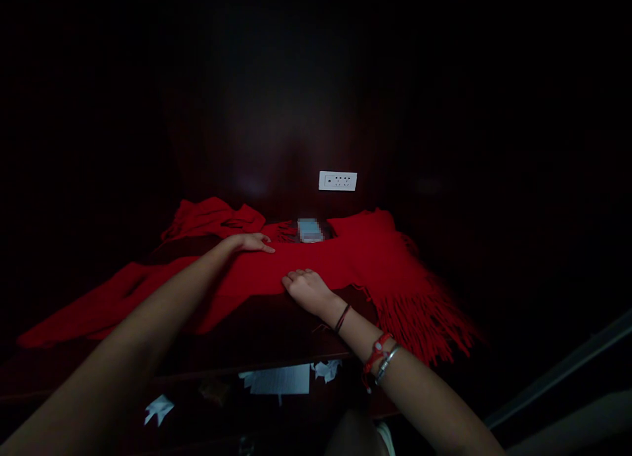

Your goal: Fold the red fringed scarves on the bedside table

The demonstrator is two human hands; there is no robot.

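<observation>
A red fringed scarf (320, 262) lies spread across a dark wooden surface, its long tassels fanning out at the right. My left hand (254, 242) rests at the far edge of the cloth, fingers and thumb stretched out and a little apart. Nearer to me, my right hand (307, 290) is closed at the scarf's near edge, its fingers curled onto the fabric. More red cloth (212, 216) lies rumpled at the back left; whether it belongs to the same scarf I cannot tell.
Behind the scarf is a pale, blurred-out rectangular object (311, 230). A white power socket (338, 181) is set in the dark back wall. Below the surface's front edge lie a printed sheet (279, 380) and crumpled white paper (158, 410). The surroundings are very dark.
</observation>
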